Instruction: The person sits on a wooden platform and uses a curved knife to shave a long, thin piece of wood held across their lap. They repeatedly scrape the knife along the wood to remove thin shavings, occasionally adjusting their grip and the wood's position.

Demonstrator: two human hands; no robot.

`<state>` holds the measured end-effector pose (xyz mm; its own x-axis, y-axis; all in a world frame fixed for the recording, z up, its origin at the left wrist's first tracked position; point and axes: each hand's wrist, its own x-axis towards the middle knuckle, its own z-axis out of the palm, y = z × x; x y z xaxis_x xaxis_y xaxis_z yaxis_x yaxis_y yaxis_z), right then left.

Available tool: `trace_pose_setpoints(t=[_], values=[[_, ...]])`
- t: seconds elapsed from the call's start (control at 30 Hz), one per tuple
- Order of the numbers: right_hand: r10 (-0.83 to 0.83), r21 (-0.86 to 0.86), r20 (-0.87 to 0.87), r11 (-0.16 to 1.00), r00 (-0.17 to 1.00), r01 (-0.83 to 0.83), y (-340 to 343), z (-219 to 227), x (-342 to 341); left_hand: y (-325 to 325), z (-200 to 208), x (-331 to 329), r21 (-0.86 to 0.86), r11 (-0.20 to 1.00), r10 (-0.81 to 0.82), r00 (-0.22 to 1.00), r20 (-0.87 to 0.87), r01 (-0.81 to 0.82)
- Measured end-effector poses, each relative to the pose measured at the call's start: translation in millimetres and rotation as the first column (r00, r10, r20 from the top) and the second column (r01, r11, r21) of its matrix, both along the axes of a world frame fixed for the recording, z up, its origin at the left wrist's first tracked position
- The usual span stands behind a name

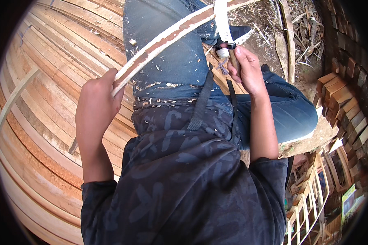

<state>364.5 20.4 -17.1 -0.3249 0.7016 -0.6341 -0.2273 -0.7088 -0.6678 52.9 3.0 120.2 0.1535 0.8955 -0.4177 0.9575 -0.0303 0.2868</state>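
Observation:
My left hand (95,102) is closed around the near end of a long, slightly curved wooden strip (163,41). Pale shaved wood edges a brown band along it. The strip slants over my jeans-clad thigh, up to the top right, and its far end leaves the picture. My right hand (249,69) grips a knife (222,21) by its brown wooden handle, with a dark collar below the broad, pale blade. Pointing upward, the blade overlaps the strip near its far part; whether the edge touches the wood I cannot tell.
Rows of sawn wooden slats (49,122) spread across the left side. Stacked wood blocks (341,96) stand at the right, with a slatted wooden frame (308,200) below them. Wood shavings and loose strips (289,41) litter the ground at the top right. Chips lie on my clothes.

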Motion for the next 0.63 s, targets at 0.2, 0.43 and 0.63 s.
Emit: trace_pose_setpoints(t=[0.2,0.43,0.63], values=[[0.024,0.030,-0.010,0.999,1.000,-0.024,-3,-3,-9,6,0,5,0.008,1.000,-0.013,1.000,0.010,0.013],[-0.139,0.031,-0.049,0.990,0.989,0.141,0,-10,-4,11,0,12,-0.021,1.000,-0.001,1.000,0.012,0.001],[-0.333,0.069,-0.041,0.940,0.942,0.335,6,-20,5,13,-6,15,-0.012,1.000,-0.024,0.999,0.027,0.025]])
